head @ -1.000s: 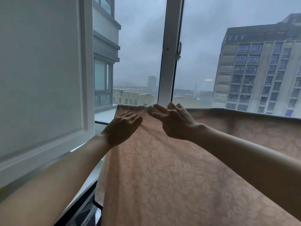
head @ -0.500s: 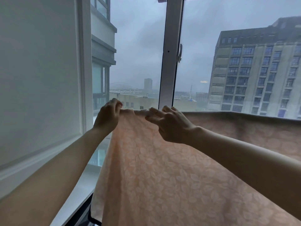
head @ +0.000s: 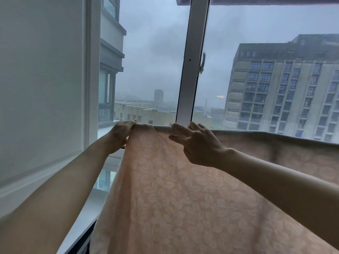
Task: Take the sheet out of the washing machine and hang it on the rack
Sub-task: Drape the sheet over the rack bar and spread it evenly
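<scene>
Sheet [head: 174,189], peach with a pale leaf print, is draped before the window [head: 156,61] (the rail beneath is hidden by its fold). Its top left corner is gripped by the left hand [head: 120,132]; the fold is pinched by the right hand [head: 200,145]. Behind are seen a white mullion [head: 190,70] and a grey apartment block [head: 284,88].

A pale peach sheet [head: 183,198], printed all over with lighter, whitish leaves, hangs below a white window post [head: 190,70], its stretch to the right of the post shading to dull brownish grey. Behind the post the sky [head: 156,52] is flat slate grey. To the post's right, a beige-grey building [head: 238,85] shows a grid of dark blue-grey windows; to its left, a wall panel [head: 42,88] is plain off-white.
</scene>
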Available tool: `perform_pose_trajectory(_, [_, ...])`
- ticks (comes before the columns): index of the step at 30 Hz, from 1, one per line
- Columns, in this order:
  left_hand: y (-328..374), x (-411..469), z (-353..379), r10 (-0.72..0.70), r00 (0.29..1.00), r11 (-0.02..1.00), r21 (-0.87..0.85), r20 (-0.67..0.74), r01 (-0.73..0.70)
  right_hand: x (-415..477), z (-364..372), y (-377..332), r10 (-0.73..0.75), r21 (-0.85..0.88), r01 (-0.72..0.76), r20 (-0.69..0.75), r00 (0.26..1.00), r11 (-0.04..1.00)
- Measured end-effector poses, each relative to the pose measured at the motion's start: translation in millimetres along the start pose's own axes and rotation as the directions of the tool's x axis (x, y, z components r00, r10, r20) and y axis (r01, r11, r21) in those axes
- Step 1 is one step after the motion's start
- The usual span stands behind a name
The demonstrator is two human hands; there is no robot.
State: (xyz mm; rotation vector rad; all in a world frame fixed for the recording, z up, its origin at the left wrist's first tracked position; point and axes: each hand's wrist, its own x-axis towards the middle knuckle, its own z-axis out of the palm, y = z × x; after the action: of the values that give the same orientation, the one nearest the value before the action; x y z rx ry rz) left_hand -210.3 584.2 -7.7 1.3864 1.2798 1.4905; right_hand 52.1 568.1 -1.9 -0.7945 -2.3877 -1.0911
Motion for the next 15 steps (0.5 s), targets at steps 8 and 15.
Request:
perform_pose_trajectory(8, [-2.5,-4.4,-24.0,0.509,0.842,0.779,0.511,-0.179,-0.362,7.2,2.2,-2.9,-0.004,-0.005,0.003,-0.032,0.999,1.000])
perform_pose_trajectory(15, [-33.4,-35.6,-13.1,0.759,0.614,0.590,0.627,-0.216,-0.509,10.3,-1.0,-0.8,-0.040,0.038,0.040,0.002,0.999,0.998])
